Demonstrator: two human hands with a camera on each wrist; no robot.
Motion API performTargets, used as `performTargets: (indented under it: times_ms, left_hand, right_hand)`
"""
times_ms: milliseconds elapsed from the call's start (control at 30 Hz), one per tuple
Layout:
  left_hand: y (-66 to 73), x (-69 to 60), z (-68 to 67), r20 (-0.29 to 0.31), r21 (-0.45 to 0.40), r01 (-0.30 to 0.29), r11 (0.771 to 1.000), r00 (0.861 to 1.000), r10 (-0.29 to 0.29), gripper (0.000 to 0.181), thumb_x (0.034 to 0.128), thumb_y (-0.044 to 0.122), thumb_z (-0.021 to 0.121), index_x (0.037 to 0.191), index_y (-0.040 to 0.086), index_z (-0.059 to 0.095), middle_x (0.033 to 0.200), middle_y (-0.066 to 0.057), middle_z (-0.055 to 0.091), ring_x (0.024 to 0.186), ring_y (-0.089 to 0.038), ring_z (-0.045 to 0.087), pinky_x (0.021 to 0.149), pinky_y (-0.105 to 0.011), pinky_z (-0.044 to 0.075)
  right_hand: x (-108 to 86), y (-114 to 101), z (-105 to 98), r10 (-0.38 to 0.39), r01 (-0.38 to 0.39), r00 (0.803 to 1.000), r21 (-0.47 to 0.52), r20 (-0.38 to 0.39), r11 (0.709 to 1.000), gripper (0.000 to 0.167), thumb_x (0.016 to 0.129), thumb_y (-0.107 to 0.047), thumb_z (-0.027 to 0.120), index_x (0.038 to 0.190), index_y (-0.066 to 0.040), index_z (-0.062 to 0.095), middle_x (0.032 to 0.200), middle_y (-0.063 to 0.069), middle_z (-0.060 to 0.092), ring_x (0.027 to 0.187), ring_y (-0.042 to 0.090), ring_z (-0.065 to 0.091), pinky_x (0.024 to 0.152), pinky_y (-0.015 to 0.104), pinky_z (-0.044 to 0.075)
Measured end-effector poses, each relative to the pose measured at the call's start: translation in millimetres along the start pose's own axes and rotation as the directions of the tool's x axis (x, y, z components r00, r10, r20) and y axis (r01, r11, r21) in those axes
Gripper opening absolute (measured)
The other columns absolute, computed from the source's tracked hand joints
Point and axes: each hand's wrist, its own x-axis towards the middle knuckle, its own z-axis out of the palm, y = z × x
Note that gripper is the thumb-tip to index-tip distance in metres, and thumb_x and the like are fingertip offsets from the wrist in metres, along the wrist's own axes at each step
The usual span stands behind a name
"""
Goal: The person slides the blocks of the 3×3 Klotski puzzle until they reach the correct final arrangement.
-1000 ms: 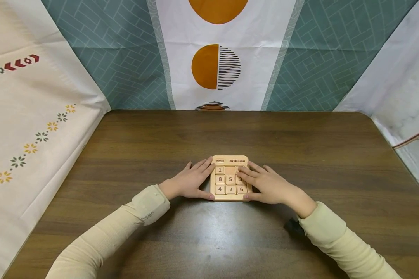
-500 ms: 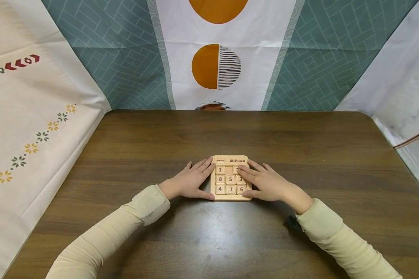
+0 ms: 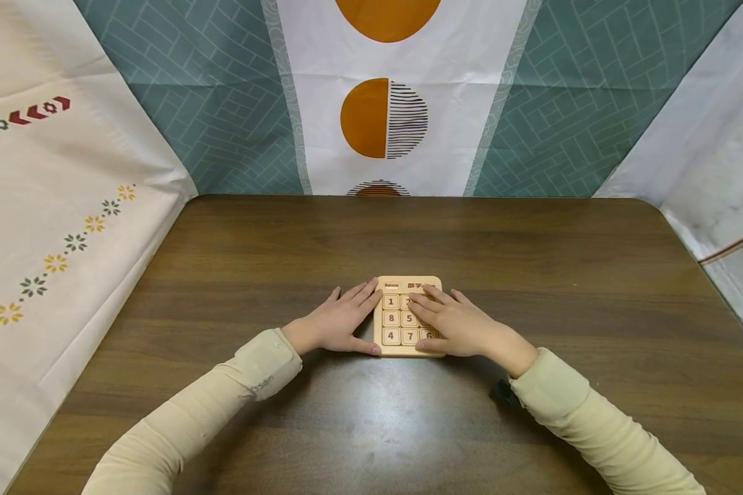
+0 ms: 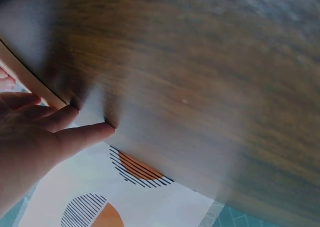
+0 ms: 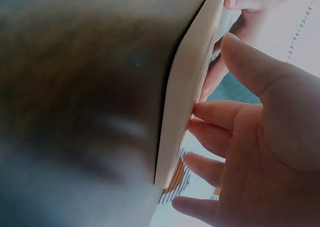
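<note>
A pale wooden number puzzle (image 3: 399, 350) lies flat on the brown table, its numbered tiles in rows. My left hand (image 3: 337, 323) rests at its left side, fingers spread, fingertips on the frame's left edge. Over the right part lies my right hand (image 3: 464, 326), with a fingertip on the 2 tile in the top row, beside the 1. Its fingers cover the top right and part of the right column. In the right wrist view the puzzle's side (image 5: 185, 82) shows, with fingertips of the right hand (image 5: 260, 132) touching its top face.
The brown table (image 3: 285, 240) extends around the puzzle to a patterned cloth (image 3: 241, 103) behind. A white cloth with flower prints (image 3: 56, 206) hangs at the left. A small dark object (image 3: 504, 393) lies by the right wrist.
My right hand has moved left over the puzzle, and the 2 tile has slid left from the top right to the top middle. The left hand has stayed in place.
</note>
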Motion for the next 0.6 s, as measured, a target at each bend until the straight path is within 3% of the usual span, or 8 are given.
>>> performTargets:
  times_ms: [300, 600]
  left_hand:
    - [-0.1, 0.3, 1.4, -0.002, 0.007, 0.002, 1.000, 1.000, -0.002, 0.101, 0.0766, 0.070, 0.049, 0.147, 0.007, 0.012, 0.152, -0.010, -0.002, 0.137, -0.027, 0.010, 0.101, -0.059, 0.018]
    - [0.3, -1.0, -0.2, -0.009, 0.013, 0.001, 1.000, 1.000, -0.001, 0.101, 0.0764, 0.069, 0.050, 0.147, 0.008, 0.012, 0.152, -0.010, -0.002, 0.137, -0.027, 0.010, 0.101, -0.059, 0.017]
  right_hand:
    - [-6.1, 1.5, -0.3, -0.003, 0.004, 1.000, 0.002, -0.008, 1.000, 0.070, 0.088, -0.046, 0.053, 0.143, -0.008, 0.030, 0.148, 0.006, 0.025, 0.136, 0.032, 0.014, 0.099, 0.061, 0.017]
    - [-27.4, 6.9, 0.5, 0.001, 0.000, 0.999, 0.012, -0.038, 1.000, 0.072, 0.087, -0.046, 0.055, 0.143, -0.007, 0.030, 0.148, 0.010, 0.026, 0.135, 0.034, 0.015, 0.098, 0.063, 0.018]
